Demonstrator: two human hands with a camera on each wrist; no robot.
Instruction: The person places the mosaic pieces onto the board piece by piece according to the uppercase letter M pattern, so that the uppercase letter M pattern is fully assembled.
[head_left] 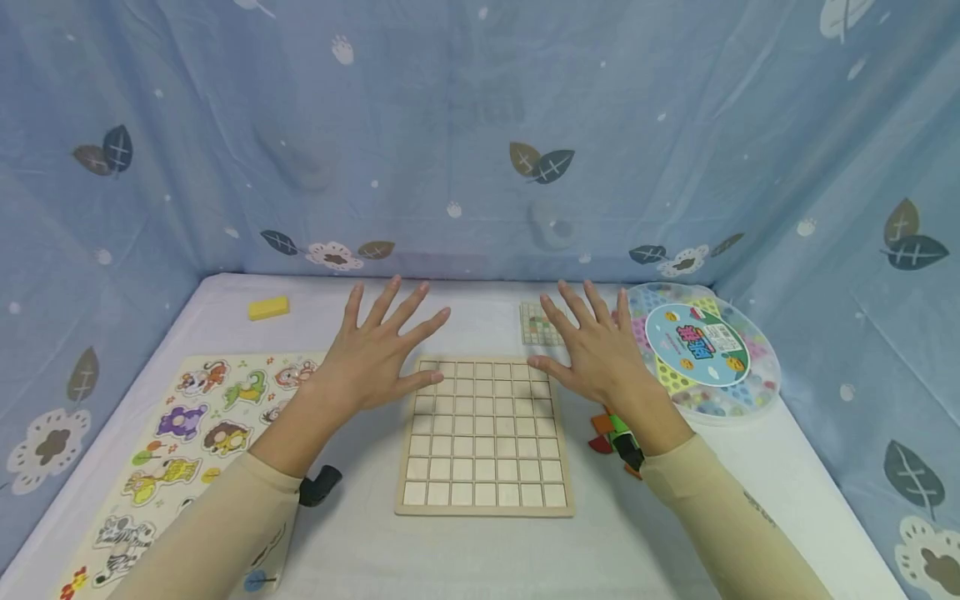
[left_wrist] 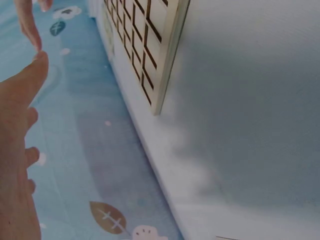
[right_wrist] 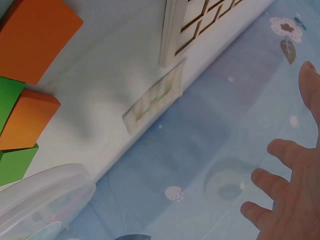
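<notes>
Both hands are held up over the table with fingers spread, palms down, and nothing in them. My left hand (head_left: 367,358) hovers by the upper left corner of a wooden grid board (head_left: 483,446). Beyond the board's upper right corner is my right hand (head_left: 600,354), partly in front of a small patterned grid card (head_left: 534,323). Under the right wrist lie several orange, red and green blocks (head_left: 602,423), partly hidden by the arm; the right wrist view shows orange blocks (right_wrist: 37,40) and green ones closer up.
An animal puzzle board (head_left: 180,450) lies at the left, partly under the left forearm. A yellow block (head_left: 268,307) sits at the back left. At the right is a round clear case (head_left: 761,367) with a colourful label. A blue patterned curtain (head_left: 450,125) surrounds the table.
</notes>
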